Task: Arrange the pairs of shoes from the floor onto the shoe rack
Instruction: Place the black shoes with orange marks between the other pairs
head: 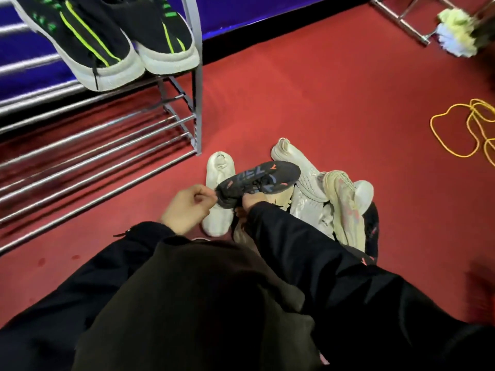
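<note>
A dark grey sneaker [261, 179] with blue and orange marks is held above a heap of shoes on the red floor. My left hand [187, 207] pinches its heel end. My right hand [251, 200] grips it from below, mostly hidden under the shoe. Beneath lie a white sneaker [218, 218] to the left, a white knit sneaker [300, 167], a cream sneaker [347, 210] on its side and a black shoe [372, 231] behind my right sleeve. The metal shoe rack [107, 145] stands at the left, a black pair with green stripes [107, 41] on its upper shelf.
A yellow cord [466, 127] lies looped on the floor at the right. A metal frame [401, 20] and a pale fluffy duster [458, 33] sit at the top right. A purple wall base runs behind the rack. The rack's lower bars carry no shoes.
</note>
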Action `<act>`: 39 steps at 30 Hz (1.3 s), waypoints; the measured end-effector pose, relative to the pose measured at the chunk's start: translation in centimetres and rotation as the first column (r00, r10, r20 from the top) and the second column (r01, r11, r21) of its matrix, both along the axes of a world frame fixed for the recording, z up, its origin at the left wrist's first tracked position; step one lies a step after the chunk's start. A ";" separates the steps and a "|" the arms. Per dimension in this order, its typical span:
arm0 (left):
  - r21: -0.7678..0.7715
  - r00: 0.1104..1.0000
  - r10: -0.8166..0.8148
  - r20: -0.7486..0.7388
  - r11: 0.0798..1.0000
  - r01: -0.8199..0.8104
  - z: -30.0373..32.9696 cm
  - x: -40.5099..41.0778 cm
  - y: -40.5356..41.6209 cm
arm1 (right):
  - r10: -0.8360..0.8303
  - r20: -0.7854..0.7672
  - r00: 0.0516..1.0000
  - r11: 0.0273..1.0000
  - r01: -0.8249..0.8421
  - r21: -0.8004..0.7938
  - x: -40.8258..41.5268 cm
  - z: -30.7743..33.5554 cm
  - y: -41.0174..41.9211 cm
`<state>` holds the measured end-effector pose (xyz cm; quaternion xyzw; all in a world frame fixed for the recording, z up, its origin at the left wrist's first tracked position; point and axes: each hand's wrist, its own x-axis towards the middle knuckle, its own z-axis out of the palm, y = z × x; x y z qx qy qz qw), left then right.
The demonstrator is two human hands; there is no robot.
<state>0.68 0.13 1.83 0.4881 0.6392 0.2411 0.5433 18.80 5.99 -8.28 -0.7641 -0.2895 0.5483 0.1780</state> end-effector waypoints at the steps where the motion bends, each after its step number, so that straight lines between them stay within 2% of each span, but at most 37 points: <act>1: -0.005 1.000 0.007 -0.025 1.000 -0.007 -0.6 -0.1 0.1 | -0.046 -0.026 0.999 0.999 0.046 0.003 -0.1 0.7 -0.3; 4: -0.066 0.993 0.080 -0.089 0.994 -0.086 -1.2 0.0 0.4 | -0.080 -0.049 0.996 0.982 0.087 0.166 -0.6 4.1 -2.5; 5: -0.129 0.989 0.131 -0.062 0.982 -0.138 -1.2 0.2 0.5 | -0.060 -0.050 0.997 0.974 0.070 0.215 -0.4 4.6 -3.2; 6: -0.224 0.979 0.205 0.011 0.954 -0.197 -1.1 0.6 0.5 | -0.023 -0.077 0.997 0.973 0.040 0.229 0.1 4.9 -3.9; 8: -0.404 0.936 0.286 0.205 0.896 -0.186 -1.5 2.0 0.4 | 0.058 -0.095 0.994 0.977 -0.037 0.210 0.9 5.3 -5.6; 9: -0.441 0.914 0.296 0.277 0.884 -0.153 -1.3 2.9 0.2 | 0.097 -0.068 0.993 0.967 -0.078 0.242 1.3 6.1 -6.6; 11: -0.390 0.935 0.230 0.270 0.914 -0.112 -1.2 4.6 -0.1 | 0.097 -0.124 0.987 0.959 -0.059 0.277 2.6 7.3 -7.9; 12: -0.331 0.957 0.175 0.231 0.939 -0.091 -1.6 5.2 -0.2 | 0.031 -0.202 0.979 0.974 0.016 0.225 3.5 7.8 -8.5; 14: -0.251 0.975 0.067 0.210 0.968 -0.012 -1.5 6.2 -0.3 | -0.249 -0.310 0.918 0.960 0.277 0.049 6.5 7.8 -9.7; 16: -0.234 0.980 -0.009 0.198 0.971 0.056 -1.7 6.9 -0.4 | -0.588 -0.344 0.732 0.799 0.592 -0.107 10.3 7.6 -11.5; 17: -0.221 0.978 -0.046 0.205 0.971 0.092 -2.1 7.1 -0.5 | -0.707 -0.324 0.628 0.689 0.714 -0.121 12.4 7.0 -12.5; 19: -0.165 0.967 -0.131 0.218 0.972 0.169 -2.3 7.8 -0.7 | -0.806 -0.250 0.537 0.565 0.824 -0.049 15.8 6.2 -14.5; 22: -0.087 0.957 -0.233 0.173 0.964 0.250 -1.8 9.0 -0.9 | -0.851 0.029 0.524 0.524 0.846 0.100 19.6 4.2 -17.5; 23: -0.072 0.950 -0.262 0.171 0.958 0.277 -1.5 9.2 -1.1 | -0.843 0.151 0.517 0.537 0.828 0.164 20.5 3.8 -18.6; 24: -0.057 0.943 -0.283 0.174 0.953 0.296 -1.4 9.3 -1.2 | -0.784 0.336 0.522 0.607 0.759 0.236 21.4 4.0 -19.6; 25: -0.039 0.935 -0.302 0.186 0.948 0.314 -1.3 9.5 -1.4 | -0.661 0.544 0.517 0.721 0.640 0.267 22.5 4.1 -20.4; 26: -0.032 0.926 -0.318 0.201 0.943 0.331 -1.3 9.6 -1.5 | -0.482 0.710 0.513 0.843 0.492 0.217 23.7 4.3 -21.2; 27: -0.021 0.919 -0.334 0.210 0.938 0.346 -1.3 9.7 -1.7 | -0.311 0.782 0.539 0.922 0.371 0.111 24.9 4.3 -21.6; 28: -0.010 0.913 -0.352 0.204 0.932 0.362 -1.4 9.8 -1.9 | -0.172 0.787 0.593 0.958 0.286 -0.006 25.9 4.5 -21.8; 30: 0.001 0.906 -0.376 0.194 0.924 0.383 -1.6 9.7 -2.2 | 0.015 0.728 0.686 0.966 0.178 -0.188 27.8 4.2 -21.7; 31: 0.001 0.908 -0.371 0.193 0.926 0.378 -1.5 9.6 -2.3 | 0.091 0.710 0.698 0.963 0.120 -0.242 28.5 4.4 -21.8; 33: -0.007 0.916 -0.349 0.199 0.934 0.358 -1.3 9.5 -2.5 | 0.226 0.722 0.654 0.957 -0.011 -0.290 30.0 4.9 -21.9; 36: -0.010 0.933 -0.279 0.230 0.957 0.288 -0.6 9.6 -2.5 | 0.229 0.720 0.656 0.973 -0.125 -0.196 31.5 7.2 -21.8; 39: 0.032 0.932 -0.273 0.239 0.961 0.273 1.0 9.0 -2.0 | -0.022 0.650 0.760 0.992 -0.064 0.108 31.2 9.8 -21.4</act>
